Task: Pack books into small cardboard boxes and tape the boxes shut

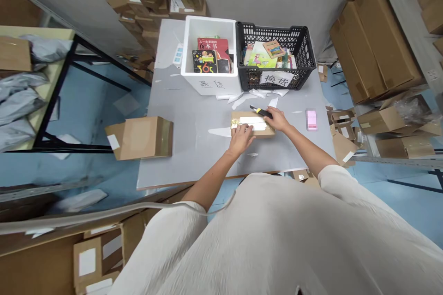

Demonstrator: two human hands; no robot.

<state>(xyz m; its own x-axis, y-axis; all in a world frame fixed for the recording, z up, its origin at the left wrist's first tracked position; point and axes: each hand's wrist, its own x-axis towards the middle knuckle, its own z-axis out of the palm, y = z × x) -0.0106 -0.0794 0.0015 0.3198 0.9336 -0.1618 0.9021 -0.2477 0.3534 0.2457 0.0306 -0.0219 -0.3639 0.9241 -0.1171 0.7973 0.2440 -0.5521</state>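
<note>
A small cardboard box (263, 133) with a white label on top lies near the middle of the grey table. My left hand (241, 139) rests on its left front part, fingers spread over the label and edge. At the box's right end, my right hand (276, 119) is closed around a black and yellow utility knife (262, 112), whose tip points left above the box's far edge. Whether the right fingers also touch the box I cannot tell.
Behind the box stand a white foam box (210, 81) and a black plastic crate (277, 84), both holding books. A larger carton (141, 138) sits at the table's left edge. A phone (311, 120) lies to the right. Paper scraps (238, 100) litter the tabletop (187, 147).
</note>
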